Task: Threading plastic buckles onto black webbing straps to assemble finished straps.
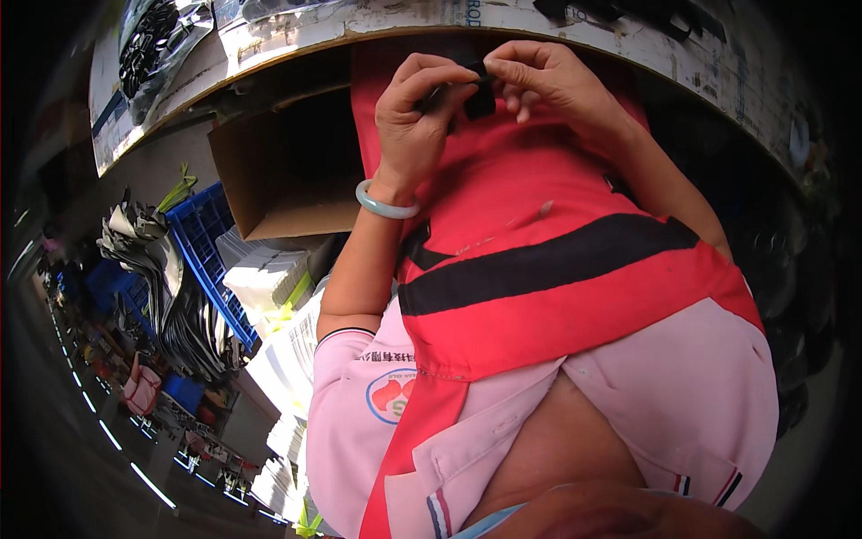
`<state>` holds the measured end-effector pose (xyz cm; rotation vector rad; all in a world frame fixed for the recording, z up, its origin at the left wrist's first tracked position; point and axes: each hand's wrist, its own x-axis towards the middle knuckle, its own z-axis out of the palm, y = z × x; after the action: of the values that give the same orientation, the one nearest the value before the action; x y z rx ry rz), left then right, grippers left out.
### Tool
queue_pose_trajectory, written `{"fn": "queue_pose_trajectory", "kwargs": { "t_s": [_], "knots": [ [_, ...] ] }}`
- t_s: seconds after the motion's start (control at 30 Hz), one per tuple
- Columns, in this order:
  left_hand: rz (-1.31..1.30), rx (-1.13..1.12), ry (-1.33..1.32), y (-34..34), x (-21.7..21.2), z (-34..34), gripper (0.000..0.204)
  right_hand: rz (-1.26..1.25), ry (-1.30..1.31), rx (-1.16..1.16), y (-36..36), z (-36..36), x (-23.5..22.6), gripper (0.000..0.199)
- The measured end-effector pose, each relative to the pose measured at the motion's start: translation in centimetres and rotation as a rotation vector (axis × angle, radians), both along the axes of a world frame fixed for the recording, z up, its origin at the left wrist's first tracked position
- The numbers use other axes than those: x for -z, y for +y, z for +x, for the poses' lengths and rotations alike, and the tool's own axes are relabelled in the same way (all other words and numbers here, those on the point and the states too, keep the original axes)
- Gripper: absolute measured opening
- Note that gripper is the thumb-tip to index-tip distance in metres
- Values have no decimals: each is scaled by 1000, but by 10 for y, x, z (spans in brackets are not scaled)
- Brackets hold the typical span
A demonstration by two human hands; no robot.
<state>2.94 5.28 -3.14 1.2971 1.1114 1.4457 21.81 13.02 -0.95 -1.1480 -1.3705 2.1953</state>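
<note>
My left hand (pixel 415 112), with a pale bangle (pixel 386 201) on its wrist, is closed on a small black strap-like piece (pixel 480 101). Part of that piece hangs below the fingertips; the rest is hidden in the hand, so its exact kind does not show. Thumb and forefinger of my right hand (pixel 552 83) are pinched together at the upper edge of the same piece. Its other fingers curl loosely. Both hands are over the lap of a red apron (pixel 530 180), just in front of the table edge.
A worn, paper-covered table (pixel 296 38) curves along the far side, bearing a clear bag of black parts (pixel 162 49) and more black pieces (pixel 620 11). To the left are an open cardboard box (pixel 296 220), a blue crate (pixel 211 260), white stacks (pixel 269 278) and dark strips (pixel 171 287).
</note>
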Motion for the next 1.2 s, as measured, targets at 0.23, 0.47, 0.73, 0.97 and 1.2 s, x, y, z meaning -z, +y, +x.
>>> {"fn": "queue_pose_trajectory", "kwargs": {
  "t_s": [0.23,0.47,0.73,0.97,1.2],
  "knots": [
    [-94,73,-89,-9,-1,0,15,250,103,79,-4,-3,5,23],
    [-174,91,-172,-15,-6,-1,14,201,123,95,-5,-5,5,13],
    [-381,-45,83,-64,-39,-71,18,123,105,-172,-21,-35,21,26],
    [-529,-181,-13,-74,-32,-87,65,349,19,-315,-24,-48,18,22],
    [-536,167,-218,-32,-16,-23,81,709,145,-347,-13,-55,9,19]
  ]
}}
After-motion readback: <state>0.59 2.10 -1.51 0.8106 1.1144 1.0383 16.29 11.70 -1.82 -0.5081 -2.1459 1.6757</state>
